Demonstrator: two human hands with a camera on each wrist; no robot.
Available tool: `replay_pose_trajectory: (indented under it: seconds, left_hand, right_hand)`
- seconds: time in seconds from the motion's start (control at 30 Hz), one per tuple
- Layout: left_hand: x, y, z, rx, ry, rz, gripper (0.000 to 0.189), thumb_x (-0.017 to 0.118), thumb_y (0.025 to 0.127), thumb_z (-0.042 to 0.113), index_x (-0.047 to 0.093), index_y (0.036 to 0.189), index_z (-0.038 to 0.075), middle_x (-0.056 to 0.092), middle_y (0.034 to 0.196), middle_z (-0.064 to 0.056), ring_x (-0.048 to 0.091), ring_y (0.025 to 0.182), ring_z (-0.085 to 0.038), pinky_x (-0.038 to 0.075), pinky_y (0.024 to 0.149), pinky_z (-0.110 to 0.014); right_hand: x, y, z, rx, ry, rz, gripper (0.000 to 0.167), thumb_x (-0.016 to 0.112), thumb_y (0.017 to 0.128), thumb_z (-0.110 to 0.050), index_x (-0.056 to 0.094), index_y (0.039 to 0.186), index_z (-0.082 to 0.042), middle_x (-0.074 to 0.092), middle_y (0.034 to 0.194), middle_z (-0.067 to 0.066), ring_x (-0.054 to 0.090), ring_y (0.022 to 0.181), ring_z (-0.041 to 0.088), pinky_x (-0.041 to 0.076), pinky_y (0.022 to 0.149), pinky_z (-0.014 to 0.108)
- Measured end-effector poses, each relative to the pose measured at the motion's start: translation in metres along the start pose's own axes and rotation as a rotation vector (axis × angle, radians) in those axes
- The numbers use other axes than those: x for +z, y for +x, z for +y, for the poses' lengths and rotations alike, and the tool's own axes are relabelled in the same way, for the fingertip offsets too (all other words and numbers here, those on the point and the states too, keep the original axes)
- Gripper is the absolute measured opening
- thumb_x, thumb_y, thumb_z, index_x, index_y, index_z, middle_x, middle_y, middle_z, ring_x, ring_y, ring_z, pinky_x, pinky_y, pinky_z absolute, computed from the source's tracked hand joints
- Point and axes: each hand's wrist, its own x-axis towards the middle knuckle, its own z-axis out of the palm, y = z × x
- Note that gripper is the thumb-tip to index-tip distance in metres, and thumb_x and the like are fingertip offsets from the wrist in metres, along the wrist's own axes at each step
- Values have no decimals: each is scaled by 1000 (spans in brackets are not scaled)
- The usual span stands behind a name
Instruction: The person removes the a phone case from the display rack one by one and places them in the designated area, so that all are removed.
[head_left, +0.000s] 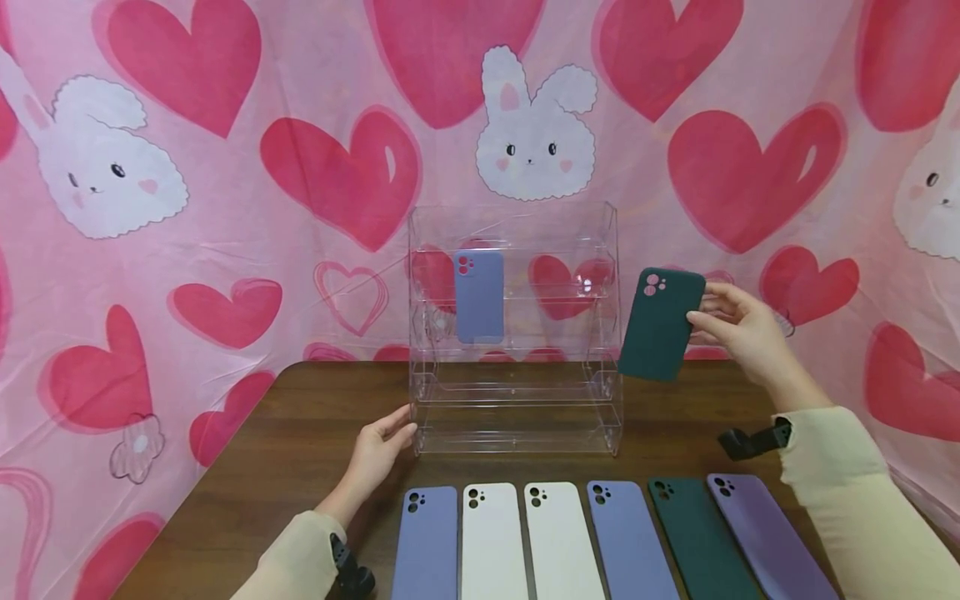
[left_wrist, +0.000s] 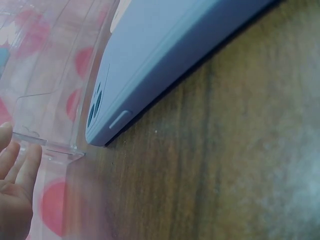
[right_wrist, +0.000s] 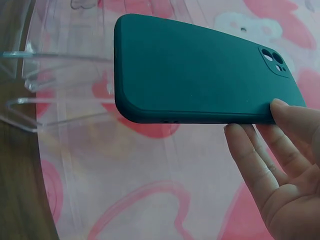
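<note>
My right hand (head_left: 742, 329) pinches a dark green phone case (head_left: 660, 325) by its right edge, thumb on the back, holding it up beside a clear acrylic display rack (head_left: 517, 442). In the right wrist view the green case (right_wrist: 195, 75) shows its camera cutout near the thumb. My left hand (head_left: 378, 446) touches the rack's lower left side with its fingertips, the fingers fairly straight. A light blue phone case (head_left: 480, 300) stands upright in an upper tier of the rack, toward its left.
Along the front of the wooden table (head_left: 300, 433) lies a row of phone cases: a blue case (head_left: 429, 542), two white ones, another blue case (head_left: 630, 537), a green case (head_left: 701, 533) and a purple case (head_left: 768, 533). Behind the rack hangs a pink cloth (head_left: 322, 67) with hearts and rabbits.
</note>
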Motion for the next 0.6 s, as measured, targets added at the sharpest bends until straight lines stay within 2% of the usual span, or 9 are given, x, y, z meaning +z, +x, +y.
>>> replay_pose_trajectory:
  seconds: [0.17,0.4,0.6]
  left_hand:
    - [0,0,1,3,-1,3,40,60,87,-1,52,127,-5,53,125,-21,55,107,-31,52,79,-30]
    - [0,-1,1,-16,11,0,41,60,88,1,52,127,-3,53,125,-20,55,108,-31,52,80,-31]
    - [0,-1,1,-12,22,-5,41,60,88,4,52,128,-2,52,126,-20,55,108,-31,51,81,-31]
  right_hand:
    - [-13,-7,7,43,-14,-7,34,60,88,-3,53,114,-23,62,91,-9,60,80,3,53,64,17]
    - [-30,-12,23,55,11,-26,35,58,88,1,53,113,-23,63,91,-9,61,78,4,54,62,19]
    - [-40,-17,37,116,-58,-25,32,59,90,-6,49,114,-24,62,90,-13,62,76,4,55,62,20]
